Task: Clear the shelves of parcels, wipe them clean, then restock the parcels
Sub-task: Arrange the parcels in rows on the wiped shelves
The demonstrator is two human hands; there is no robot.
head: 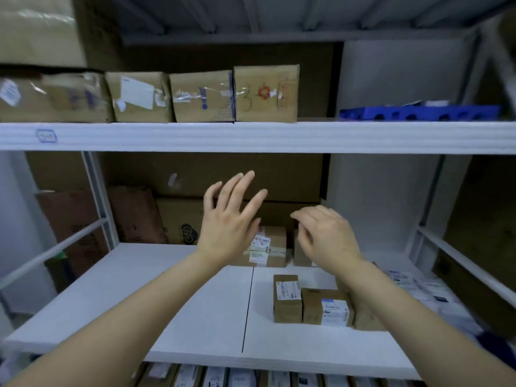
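Both my hands are raised in front of the white middle shelf (pixel 173 297). My left hand (pixel 229 219) has straight, spread fingers and holds nothing. My right hand (pixel 325 236) hangs with loosely curled fingers, also empty. Behind them a taped brown parcel (pixel 275 241) with white labels sits at the back of the shelf. Three small brown parcels (pixel 310 304) stand together nearer the front, under my right forearm. On the upper shelf (pixel 251 136) several brown cardboard parcels (pixel 234 93) stand in a row.
A flat blue tray (pixel 418 112) lies on the upper shelf at right. Larger brown cartons (pixel 134 216) lean behind the middle shelf at left. Flat labelled packets (pixel 418 289) lie at the right end. More labelled parcels (pixel 223 378) fill the shelf below.
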